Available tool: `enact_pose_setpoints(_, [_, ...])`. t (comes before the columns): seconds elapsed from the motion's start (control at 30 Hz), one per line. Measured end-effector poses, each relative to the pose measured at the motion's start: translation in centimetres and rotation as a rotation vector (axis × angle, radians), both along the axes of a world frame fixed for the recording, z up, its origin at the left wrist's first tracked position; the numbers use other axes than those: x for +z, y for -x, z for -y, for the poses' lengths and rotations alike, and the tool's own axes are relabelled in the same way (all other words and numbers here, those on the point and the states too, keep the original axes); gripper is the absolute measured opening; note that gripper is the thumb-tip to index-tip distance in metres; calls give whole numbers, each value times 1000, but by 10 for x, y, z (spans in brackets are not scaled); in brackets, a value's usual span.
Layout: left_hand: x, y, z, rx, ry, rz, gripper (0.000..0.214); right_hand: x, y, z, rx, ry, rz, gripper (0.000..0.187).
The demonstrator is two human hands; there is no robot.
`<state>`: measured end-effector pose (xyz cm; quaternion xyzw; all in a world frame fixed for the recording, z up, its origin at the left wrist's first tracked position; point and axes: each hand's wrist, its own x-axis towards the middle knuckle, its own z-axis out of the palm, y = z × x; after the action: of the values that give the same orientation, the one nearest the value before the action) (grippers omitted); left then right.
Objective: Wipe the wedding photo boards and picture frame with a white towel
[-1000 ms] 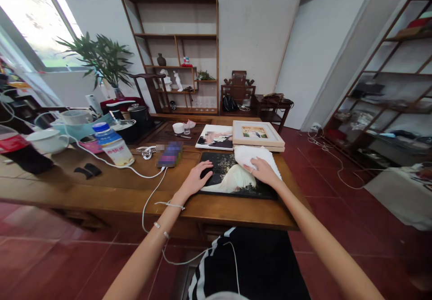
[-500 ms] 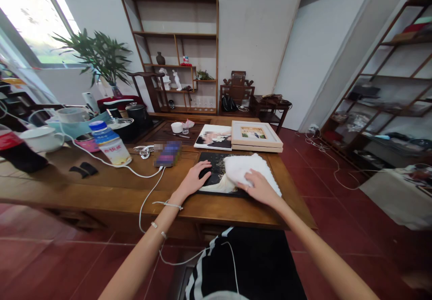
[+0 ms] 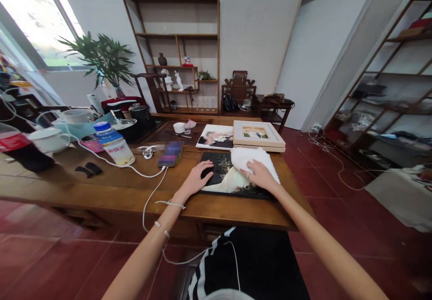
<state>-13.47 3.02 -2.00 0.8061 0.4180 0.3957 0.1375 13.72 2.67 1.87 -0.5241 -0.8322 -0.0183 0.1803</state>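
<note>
A dark photo panel (image 3: 221, 162) with a pale dress pictured on it lies flat near the table's front edge. My left hand (image 3: 196, 177) rests on its left side, fingers apart and holding nothing. On the panel's upper right part is a white cloth (image 3: 241, 157), bunched and fluffy. My right hand (image 3: 260, 175) grips this cloth from above, fingers bent into it and pressing it to the panel. The cloth covers the panel's far right corner.
Beyond the panel lie a photo print (image 3: 215, 137) and stacked light wooden frames (image 3: 259, 138). Leftward are a phone (image 3: 170, 154) on a white cable (image 3: 145, 210), a blue-capped bottle (image 3: 116, 147), a tilted cola bottle (image 3: 29, 151) and a white pot (image 3: 49, 139). The table's edge (image 3: 300, 196) is at right.
My right hand and the cloth have slid toward the panel's far edge, uncovering more of the pictured dress and the near right part. My left hand stays on the panel's left side.
</note>
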Motion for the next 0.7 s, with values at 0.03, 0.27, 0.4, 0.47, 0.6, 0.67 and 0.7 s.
enact_pose_setpoints(0.03, [0,0,0,-1,1,1,27,0,-6,-6,-21,-4,-3,26])
enact_pose_setpoints(0.27, [1,-1,0,3,3,6,26,-4,-20,-11,-131,-73,-10,20])
enact_pose_setpoints(0.4, [2,-2,2,1,-1,7,26,-6,-6,16,-82,-89,-6,14])
enact_pose_setpoints(0.47, [2,-2,2,-2,-3,6,26,-6,3,35,-20,-81,-26,15])
enact_pose_setpoints(0.6, [3,-1,1,-5,-8,-5,27,-5,21,71,145,-49,-78,14])
enact_pose_setpoints(0.67, [3,-1,1,-8,-8,-8,27,-4,26,78,188,-38,-88,13])
enact_pose_setpoints(0.7, [3,-1,1,-8,-7,-9,27,-5,28,78,195,-38,-92,13])
